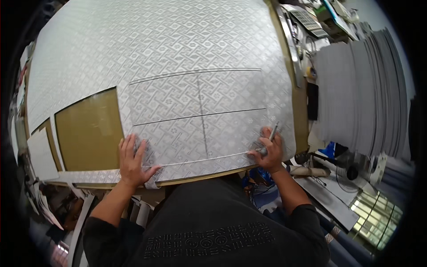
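Fingers (128, 144) of the left hand (133, 169) are spread open at the clear panel's lower left corner, nothing gripped. Right hand (272, 158), lower right corner: slim pen-like tool (274, 131) gripped, point up; exact kind can't be told. Clear panel (200, 115), marked with dark crossing lines, is laid at frame centre on the silver patterned sheet (164, 40). To do it well, pressure should be spread evenly at both corners, the edge squared to the pattern, and the tool's point held off the sheet until needed.

Olive worktop (302, 133) is seen through a cut-out at left; its border strips could be snagged by the left forearm. White piece (43, 153) is seen far left. Metal strip (292, 55), yellow tape roll (311, 72) and grey stack (360, 89) are set upper right, out of the way.
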The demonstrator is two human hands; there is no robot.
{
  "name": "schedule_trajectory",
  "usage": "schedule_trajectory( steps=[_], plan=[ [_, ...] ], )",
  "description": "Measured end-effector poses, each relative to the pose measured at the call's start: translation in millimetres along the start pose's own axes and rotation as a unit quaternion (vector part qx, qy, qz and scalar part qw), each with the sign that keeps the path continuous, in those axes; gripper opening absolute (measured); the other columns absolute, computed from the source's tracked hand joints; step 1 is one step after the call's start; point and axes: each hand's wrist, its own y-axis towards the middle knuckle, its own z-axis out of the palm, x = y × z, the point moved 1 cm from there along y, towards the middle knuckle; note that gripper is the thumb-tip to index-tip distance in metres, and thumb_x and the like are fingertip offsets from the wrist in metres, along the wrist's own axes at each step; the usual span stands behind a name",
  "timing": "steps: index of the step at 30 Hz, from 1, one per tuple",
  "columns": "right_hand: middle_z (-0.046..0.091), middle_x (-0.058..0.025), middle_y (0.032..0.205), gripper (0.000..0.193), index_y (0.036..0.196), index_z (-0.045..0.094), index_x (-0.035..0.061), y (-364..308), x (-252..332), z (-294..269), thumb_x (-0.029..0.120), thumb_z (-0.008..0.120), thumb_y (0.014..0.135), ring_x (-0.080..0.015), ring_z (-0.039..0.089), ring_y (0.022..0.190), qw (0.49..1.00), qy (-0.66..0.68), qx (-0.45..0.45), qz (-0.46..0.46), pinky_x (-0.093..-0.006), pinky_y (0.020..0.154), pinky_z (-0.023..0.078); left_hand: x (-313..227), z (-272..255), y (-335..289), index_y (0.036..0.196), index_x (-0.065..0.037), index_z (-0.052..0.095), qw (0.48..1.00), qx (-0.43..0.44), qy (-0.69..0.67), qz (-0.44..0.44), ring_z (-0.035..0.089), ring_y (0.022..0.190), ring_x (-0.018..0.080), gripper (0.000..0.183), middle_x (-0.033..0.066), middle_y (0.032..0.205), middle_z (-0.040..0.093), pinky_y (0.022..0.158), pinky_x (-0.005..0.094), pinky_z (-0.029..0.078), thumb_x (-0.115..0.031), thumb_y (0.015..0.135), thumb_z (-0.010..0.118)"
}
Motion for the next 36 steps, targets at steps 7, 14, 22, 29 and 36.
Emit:
schedule_trajectory(
  steps=[7,14,22,29,36],
  plan=[
    [0.061,-0.0243,0.145,0.056,0.121,0.058,0.0057,-4.7,-4.1,-8.3,0.045,0.081,0.089,-0.0484,0.053,0.131,1.0,-0.008,-0.003,-0.019,-0.0569,0.111,0.042,-7.0,0.4,7.2,0.143,-0.004,0.06,1.0,-0.016,-0.021,-0.001,0.042,0.143,0.0459,0.085,0.0284,0.154,0.045,0.12,0.0611,0.031,-0.055,0.08,0.085],
    [0.061,-0.0246,0.144,0.056,0.122,0.057,0.0044,-3.9,-0.2,-5.3,0.043,0.082,0.089,-0.0474,0.054,0.13,1.0,-0.005,-0.02,-0.023,-0.055,0.11,0.043,-8.6,1.5,2.7,0.144,-0.005,0.06,0.999,-0.036,-0.013,0.008,0.042,0.144,0.0457,0.085,0.0284,0.153,0.045,0.121,0.0601,0.029,-0.057,0.08,0.084],
    [0.062,-0.0242,0.142,0.056,0.12,0.06,0.0041,-2.7,3.7,-4.4,0.043,0.083,0.088,-0.0461,0.056,0.126,0.999,-0.002,-0.037,-0.024,-0.0529,0.107,0.046,-4.2,3.6,-4.4,0.144,-0.004,0.059,0.999,-0.041,-0.008,0.016,0.041,0.143,0.0474,0.087,0.0301,0.153,0.045,0.121,0.0597,0.029,-0.058,0.08,0.082],
    [0.064,-0.0219,0.141,0.057,0.12,0.061,0.0051,-2.7,0.7,-4.1,0.044,0.084,0.085,-0.0442,0.058,0.123,0.999,0.003,-0.051,-0.014,-0.0514,0.106,0.047,-0.8,4.4,0.3,0.148,-0.004,0.057,0.999,-0.022,-0.003,0.032,0.04,0.142,0.0492,0.085,0.0308,0.155,0.043,0.12,0.0588,0.031,-0.053,0.083,0.082],
    [0.064,-0.0225,0.141,0.057,0.122,0.059,0.0047,-7.0,-1.3,-4.6,0.041,0.085,0.086,-0.0445,0.059,0.127,0.999,-0.02,-0.045,-0.012,-0.0501,0.108,0.047,-0.6,4.0,2.3,0.146,-0.004,0.058,0.999,-0.011,0.003,0.042,0.041,0.142,0.0475,0.082,0.031,0.153,0.044,0.12,0.0578,0.031,-0.054,0.085,0.08]
  ],
)
